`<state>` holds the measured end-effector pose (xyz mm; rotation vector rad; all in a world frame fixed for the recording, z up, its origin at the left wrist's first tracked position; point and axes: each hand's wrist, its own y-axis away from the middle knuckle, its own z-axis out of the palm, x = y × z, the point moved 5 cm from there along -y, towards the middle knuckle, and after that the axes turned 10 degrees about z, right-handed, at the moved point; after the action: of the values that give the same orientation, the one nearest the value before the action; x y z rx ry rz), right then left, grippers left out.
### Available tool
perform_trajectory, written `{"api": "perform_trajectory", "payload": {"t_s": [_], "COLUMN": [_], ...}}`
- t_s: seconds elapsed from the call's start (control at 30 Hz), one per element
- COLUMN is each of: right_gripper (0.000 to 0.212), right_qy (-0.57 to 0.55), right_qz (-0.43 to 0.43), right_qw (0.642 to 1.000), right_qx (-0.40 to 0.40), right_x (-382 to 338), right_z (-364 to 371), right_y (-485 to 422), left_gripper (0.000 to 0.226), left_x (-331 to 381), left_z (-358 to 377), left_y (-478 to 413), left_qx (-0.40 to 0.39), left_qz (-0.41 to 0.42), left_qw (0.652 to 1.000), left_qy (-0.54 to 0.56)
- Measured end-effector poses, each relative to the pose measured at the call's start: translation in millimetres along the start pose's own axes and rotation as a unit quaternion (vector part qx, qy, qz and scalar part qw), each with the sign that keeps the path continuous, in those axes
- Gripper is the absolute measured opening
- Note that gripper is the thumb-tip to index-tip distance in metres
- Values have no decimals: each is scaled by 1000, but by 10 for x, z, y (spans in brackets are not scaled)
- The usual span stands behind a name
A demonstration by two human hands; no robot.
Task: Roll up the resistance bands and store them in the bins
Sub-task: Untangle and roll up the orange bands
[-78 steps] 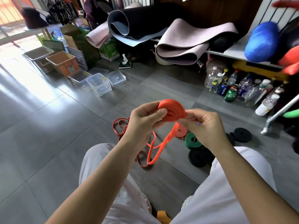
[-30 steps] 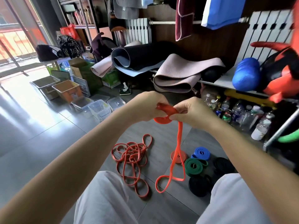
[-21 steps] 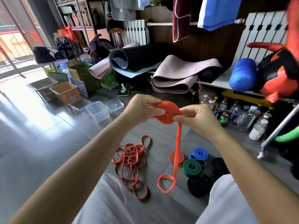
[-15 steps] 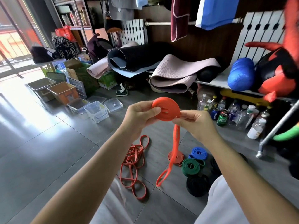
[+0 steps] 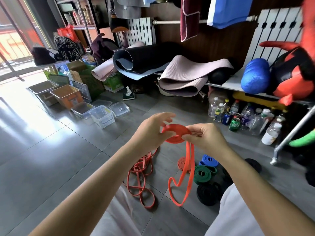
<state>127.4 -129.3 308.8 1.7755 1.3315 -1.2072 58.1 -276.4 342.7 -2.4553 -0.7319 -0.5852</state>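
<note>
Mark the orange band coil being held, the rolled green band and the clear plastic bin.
Half-rolled orange rubber band coil [image 5: 175, 132]: head view, flat face.
Rolled green rubber band [image 5: 202, 173]: head view, roll's top.
Clear plastic bin [image 5: 106, 119]: head view, front wall.

This is a lived-in room of a home, used for exercise gear and storage. A rolled black foam exercise mat [image 5: 144, 60] and a folded mauve ribbed mat [image 5: 187, 75] are piled against a dark wall beside a white ribbed radiator [image 5: 141, 31], and a maroon towel [image 5: 189, 16] hangs from a rail above. On the grey tiled floor [image 5: 51, 159] stand clear plastic bins [image 5: 102, 115], an orange plastic bin [image 5: 66, 96], cardboard boxes [image 5: 81, 74] and a cluster of drink bottles and cans [image 5: 238, 114]. Coiled rubber resistance bands [image 5: 202, 173] in green, blue and black lie there too.
</note>
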Motion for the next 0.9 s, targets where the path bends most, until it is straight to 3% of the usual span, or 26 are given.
{"api": "perform_trajectory", "payload": {"t_s": [0.1,0.23,0.37,0.47,0.53,0.63,0.8,0.87,0.9], "right_gripper": [27,27,18,21,29,27,27,27,27], "right_qy": [54,12,-70,-94,-110,-167,-214,-184,-163], "right_qz": [-17,-21,-24,-23,-21,-15,-13,-12,-12], "right_qw": [998,999,997,995,994,986,977,983,987], "right_qx": [-5,-21,-28,-20,-13,-7,15,11,6], "right_x": [-45,-61,-65,-28,4,24,-2,-1,7], "right_z": [33,17,-27,-19,-1,53,102,92,85], "right_y": [-10,2,25,24,8,-1,29,47,55], "left_gripper": [24,16,13,17,26,21,16,13,14], "left_x": [126,152,73,-20,-73,-142,-168,-199,-223], "left_z": [-13,-87,-192,-208,-185,-104,228,268,235], "left_y": [-95,-137,-59,10,67,144,314,332,316], "left_qx": [-109,-105,2,74,106,147,149,129,113], "left_qz": [37,40,-9,-60,-94,-138,-187,-201,-197], "left_qw": [979,978,1000,985,960,914,808,827,867], "left_qy": [-168,-177,3,144,243,351,539,509,443]}}
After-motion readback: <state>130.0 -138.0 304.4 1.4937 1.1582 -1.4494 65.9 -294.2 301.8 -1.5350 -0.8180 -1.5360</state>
